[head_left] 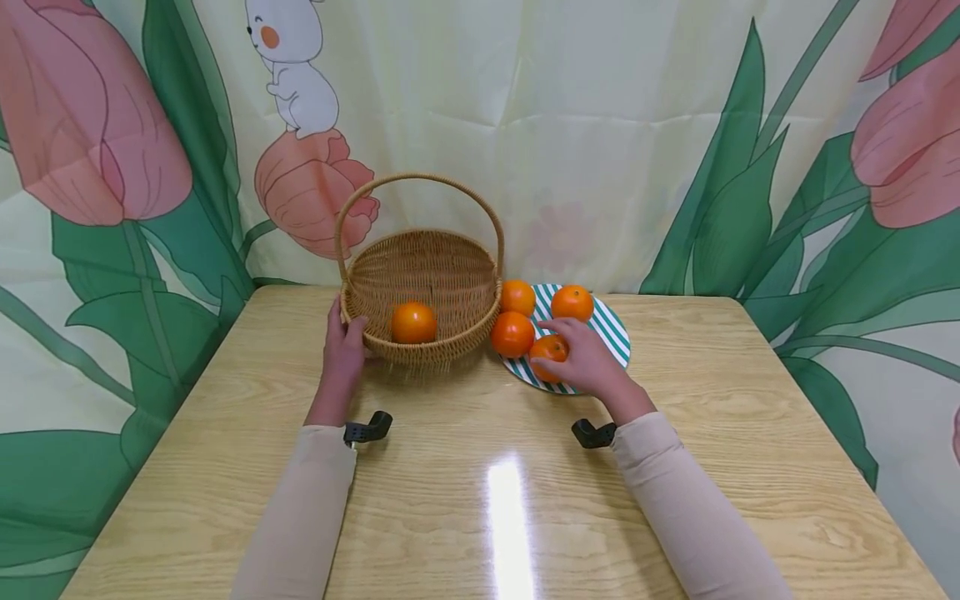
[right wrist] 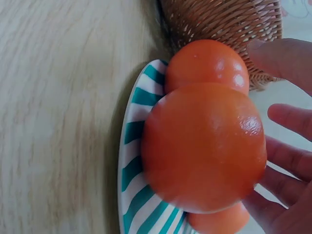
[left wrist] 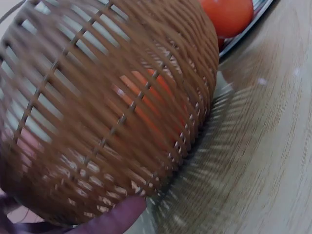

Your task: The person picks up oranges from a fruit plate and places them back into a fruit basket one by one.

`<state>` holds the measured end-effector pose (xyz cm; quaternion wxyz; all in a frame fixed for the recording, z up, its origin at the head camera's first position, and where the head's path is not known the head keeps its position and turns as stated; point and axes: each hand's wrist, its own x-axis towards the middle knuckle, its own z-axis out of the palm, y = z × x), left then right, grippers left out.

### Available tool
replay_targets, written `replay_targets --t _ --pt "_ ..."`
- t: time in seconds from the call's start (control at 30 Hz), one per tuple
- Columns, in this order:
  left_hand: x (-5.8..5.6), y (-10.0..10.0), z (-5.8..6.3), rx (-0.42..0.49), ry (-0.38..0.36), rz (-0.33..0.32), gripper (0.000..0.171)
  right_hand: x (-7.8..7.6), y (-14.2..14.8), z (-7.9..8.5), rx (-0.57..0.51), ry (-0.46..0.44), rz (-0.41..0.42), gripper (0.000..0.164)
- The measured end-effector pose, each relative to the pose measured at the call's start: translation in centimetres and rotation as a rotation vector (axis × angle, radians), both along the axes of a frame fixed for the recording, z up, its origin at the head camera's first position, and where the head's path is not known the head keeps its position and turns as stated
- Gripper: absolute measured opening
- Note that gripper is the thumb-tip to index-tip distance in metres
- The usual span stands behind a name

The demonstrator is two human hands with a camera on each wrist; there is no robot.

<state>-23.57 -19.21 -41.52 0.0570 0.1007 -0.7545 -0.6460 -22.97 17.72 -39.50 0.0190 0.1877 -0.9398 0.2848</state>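
Observation:
My left hand (head_left: 345, 358) grips the wicker basket (head_left: 472, 342) by its left side, thumb at the rim. In the left wrist view a finger (left wrist: 119, 214) lies against the basket's underside. One orange (head_left: 413, 322) sits inside the basket. Over the striped plate (head_left: 615, 333), my right hand (head_left: 588, 358) reaches around the nearest orange (head_left: 546, 357). The right wrist view shows its fingers (right wrist: 287, 114) spread beside that orange (right wrist: 204, 146), without closing on it.
More oranges lie at the plate: a red-orange one (head_left: 513, 335) by the basket, one behind it (head_left: 517, 297), and another at the back (head_left: 572, 303). The basket's tall handle (head_left: 420, 177) arches upward. A printed curtain (head_left: 585, 150) hangs behind the wooden table (head_left: 450, 500).

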Motion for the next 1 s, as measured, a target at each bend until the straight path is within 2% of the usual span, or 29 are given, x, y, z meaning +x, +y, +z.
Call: replay_targets --t 0.13,0.2,0.37,0.67,0.9,1.0 --pt "0.3 -0.1 0.2 0.006 -0.042 0.057 0.062 0.2 0.1 -0.4 0.019 -0.035 -0.010 0.066" --pt "0.4 -0.2 0.3 -0.027 -0.047 0.103 0.061 0.2 0.1 -0.6 0.028 -0.036 -0.011 0.066" --pt "0.6 -0.3 0.4 -0.091 -0.007 0.164 0.058 0.2 0.2 -0.8 0.063 -0.026 -0.016 0.068" --pt "0.3 -0.4 0.3 -0.103 -0.014 0.135 0.057 0.4 0.4 -0.9 0.083 -0.010 -0.024 0.064" --pt "-0.1 -0.3 -0.1 -0.038 0.078 0.105 0.059 0.8 0.6 0.3 0.087 0.012 -0.026 0.063" --pt "-0.2 -0.2 -0.2 -0.029 0.091 0.096 0.060 1.0 0.8 0.8 0.080 0.028 -0.028 0.063"
